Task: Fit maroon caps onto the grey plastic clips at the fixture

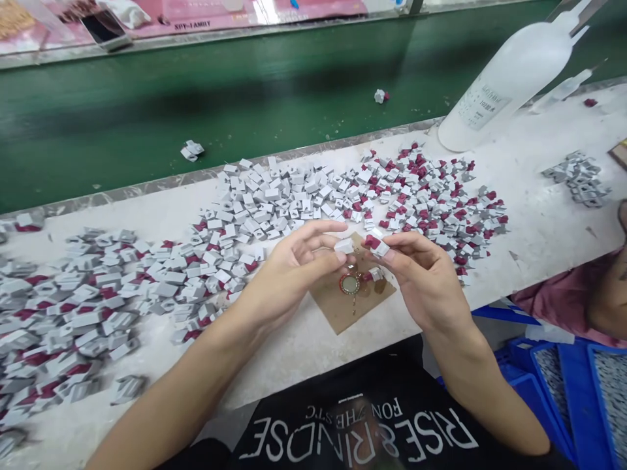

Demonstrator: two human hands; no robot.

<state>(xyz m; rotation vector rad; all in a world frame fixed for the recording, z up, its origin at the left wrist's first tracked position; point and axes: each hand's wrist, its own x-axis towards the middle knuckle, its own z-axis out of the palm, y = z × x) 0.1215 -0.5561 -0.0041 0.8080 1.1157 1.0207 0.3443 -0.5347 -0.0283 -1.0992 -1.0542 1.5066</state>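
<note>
My left hand point(298, 264) pinches a small light-grey plastic block point(344, 246) between thumb and fingers. Opposite it, my right hand point(424, 274) grips a grey-and-maroon plastic piece point(376, 243) at its fingertips. A small gap separates the two parts. Below them a brown cardboard square point(337, 313) lies on the bench. On the cardboard are a round ornament point(349, 283) with a beaded rim and another grey-and-maroon piece point(375, 274).
Heaps of grey blocks point(274, 192) and grey-maroon pieces point(421, 189) cover the white bench. A large white bottle point(509, 85) stands at the back right. Beyond runs a green belt point(294, 98). At the right are another person's arm point(607, 294) and blue crates point(578, 391).
</note>
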